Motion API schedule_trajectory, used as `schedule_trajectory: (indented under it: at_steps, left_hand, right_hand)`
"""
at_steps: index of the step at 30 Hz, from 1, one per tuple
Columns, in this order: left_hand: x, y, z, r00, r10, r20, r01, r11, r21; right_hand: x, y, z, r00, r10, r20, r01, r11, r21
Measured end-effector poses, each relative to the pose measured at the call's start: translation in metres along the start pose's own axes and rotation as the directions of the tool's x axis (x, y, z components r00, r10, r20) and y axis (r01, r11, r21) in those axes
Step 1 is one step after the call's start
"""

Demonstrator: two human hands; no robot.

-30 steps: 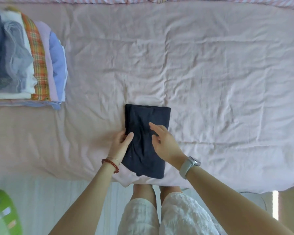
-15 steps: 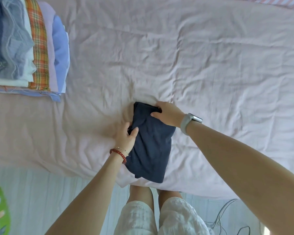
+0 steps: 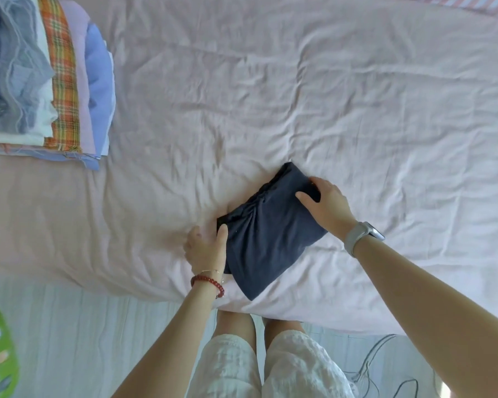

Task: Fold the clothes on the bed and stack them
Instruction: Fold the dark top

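No text, label, brand or number can be read anywhere in this view.

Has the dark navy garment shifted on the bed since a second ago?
Yes. The dark navy garment has turned from lying square to the bed's near edge to lying diagonal, its far end swung right.

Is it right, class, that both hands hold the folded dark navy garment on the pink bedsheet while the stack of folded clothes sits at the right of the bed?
One detail is wrong. The head view shows the stack of folded clothes at the left of the bed, not the right. Both the left hand and right hand do hold the folded dark navy garment on the pink bedsheet.
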State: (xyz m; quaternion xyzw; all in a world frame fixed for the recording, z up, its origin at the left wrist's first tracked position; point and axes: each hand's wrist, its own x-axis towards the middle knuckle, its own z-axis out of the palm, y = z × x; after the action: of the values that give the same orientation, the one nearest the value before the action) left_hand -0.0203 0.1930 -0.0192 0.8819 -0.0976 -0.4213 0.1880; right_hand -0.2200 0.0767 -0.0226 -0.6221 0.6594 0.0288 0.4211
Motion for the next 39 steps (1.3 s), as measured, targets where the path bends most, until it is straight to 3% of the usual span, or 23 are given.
schedule_trajectory:
  at_steps: [3,6,9,12,15,19,22,27,31,35,39]
  left_hand:
    - [-0.012,-0.027,-0.002,0.978,-0.083,0.190,0.112,0.983,-0.144]
    - [-0.018,-0.030,0.006,0.926,-0.092,0.365,0.203,0.938,-0.280]
    - [-0.016,-0.026,0.017,0.950,-0.105,0.295,0.210,0.913,-0.349]
    - [-0.010,-0.017,0.019,0.978,0.024,0.205,0.051,0.934,-0.353]
    - [-0.008,-0.005,0.015,0.968,0.186,0.168,-0.124,0.938,-0.323]
    - [-0.009,0.005,-0.002,0.962,0.203,0.185,-0.163,0.964,-0.212]
    - [-0.016,0.023,-0.033,0.936,0.308,0.171,-0.276,0.943,-0.185]
    - [-0.036,0.074,-0.123,0.854,0.520,0.026,-0.501,0.834,-0.232]
    - [-0.040,0.123,-0.227,0.712,0.696,-0.090,-0.697,0.686,-0.208]
    - [-0.016,0.167,-0.331,0.577,0.786,-0.221,-0.814,0.574,-0.088]
    - [0.042,0.210,-0.425,0.560,0.791,-0.247,-0.821,0.569,-0.038]
  right_hand:
    - [0.012,-0.007,0.001,0.996,0.032,0.089,-0.047,0.985,0.164]
    - [0.016,-0.007,-0.002,0.986,0.045,0.160,-0.074,0.981,0.179]
    - [0.006,-0.002,-0.009,0.990,0.032,0.138,-0.069,0.960,0.272]
    - [-0.010,0.007,-0.018,0.996,0.015,0.090,-0.047,0.932,0.361]
    - [-0.026,0.017,-0.026,0.997,0.052,0.062,-0.075,0.879,0.471]
    - [-0.047,0.019,-0.022,0.969,0.132,0.209,-0.217,0.858,0.466]
    - [-0.065,-0.002,-0.022,0.981,0.142,0.130,-0.189,0.842,0.505]
    - [-0.093,-0.081,-0.042,0.996,0.037,-0.082,0.016,0.826,0.563]
    - [-0.113,-0.181,-0.063,0.969,-0.117,-0.218,0.232,0.734,0.638]
    - [-0.120,-0.291,-0.064,0.932,-0.205,-0.298,0.358,0.646,0.674]
    - [-0.108,-0.401,-0.041,0.921,-0.225,-0.319,0.388,0.616,0.686]
